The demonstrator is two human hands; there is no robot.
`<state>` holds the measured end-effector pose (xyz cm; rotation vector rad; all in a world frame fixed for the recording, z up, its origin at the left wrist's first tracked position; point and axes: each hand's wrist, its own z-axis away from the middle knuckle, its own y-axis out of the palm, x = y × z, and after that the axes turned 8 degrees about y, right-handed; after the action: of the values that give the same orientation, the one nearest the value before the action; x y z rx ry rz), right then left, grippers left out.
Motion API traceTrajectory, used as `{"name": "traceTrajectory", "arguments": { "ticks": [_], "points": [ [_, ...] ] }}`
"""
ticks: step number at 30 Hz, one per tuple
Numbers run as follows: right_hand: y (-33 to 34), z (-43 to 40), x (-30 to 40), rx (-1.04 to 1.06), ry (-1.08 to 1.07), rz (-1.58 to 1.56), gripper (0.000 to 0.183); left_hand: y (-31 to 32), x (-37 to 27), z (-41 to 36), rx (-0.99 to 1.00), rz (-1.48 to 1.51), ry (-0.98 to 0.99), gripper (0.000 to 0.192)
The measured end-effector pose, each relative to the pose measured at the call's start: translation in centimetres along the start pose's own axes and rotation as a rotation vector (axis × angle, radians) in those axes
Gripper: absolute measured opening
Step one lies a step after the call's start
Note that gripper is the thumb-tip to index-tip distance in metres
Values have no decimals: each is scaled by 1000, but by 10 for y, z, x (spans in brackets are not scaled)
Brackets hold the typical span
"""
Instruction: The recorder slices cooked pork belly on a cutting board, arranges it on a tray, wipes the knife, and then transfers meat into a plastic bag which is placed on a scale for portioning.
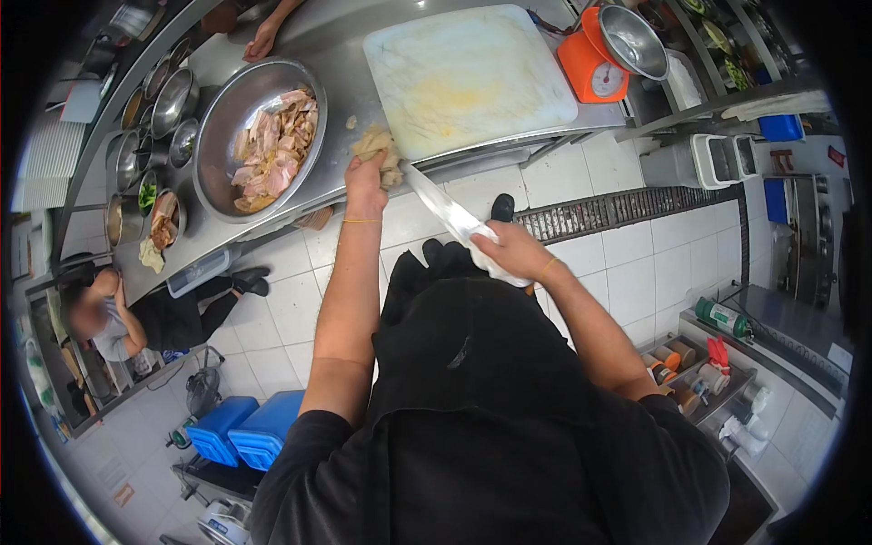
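My left hand [366, 182] is closed on a crumpled tan cloth [379, 150] at the counter's front edge. In my right hand [514, 251] is a large knife [436, 201], its handle end wrapped in white material. The blade points up and left, and its tip end meets or lies just behind the cloth; which one cannot be told. Beyond the knife lies a white cutting board [477, 75] with yellowish stains. Left of my left hand, a wide steel bowl [211, 146] holds many slices of meat [276, 153].
Another person's hand [261, 44] rests near the bowl's far rim. An orange scale [591, 71] with a steel bowl stands right of the board. Smaller steel bowls [174, 102] crowd the left. A seated person [129, 327] is at far left. A floor drain grate [613, 210] lies right.
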<state>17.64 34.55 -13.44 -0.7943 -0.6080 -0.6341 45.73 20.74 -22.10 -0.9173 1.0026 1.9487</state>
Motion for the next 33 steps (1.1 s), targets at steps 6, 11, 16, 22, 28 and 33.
{"name": "traceTrajectory", "arguments": {
  "ticks": [6, 11, 16, 22, 28, 33],
  "points": [
    [-47, 33, -67, -318, 249, -70, 48, -8, -22, -10, 10, -233, 122, 26],
    [-60, 25, -84, -334, 329, -136, 51, 11, -20, 1, 85, -316, 123, 29],
    [-21, 22, -41, -316, 197, 71, 49, 5, -6, -3, 135, -317, 123, 28],
    [2, 16, -52, -326, 246, -66, 49, 9, 1, 5, 75, -321, 151, 26],
    [14, 12, -33, -247, 170, -38, 49, 10, -4, 13, 86, -276, 115, 25],
    [3, 9, -35, -272, 235, -96, 46, 18, -10, 24, 57, -303, 89, 24]
  ]
}}
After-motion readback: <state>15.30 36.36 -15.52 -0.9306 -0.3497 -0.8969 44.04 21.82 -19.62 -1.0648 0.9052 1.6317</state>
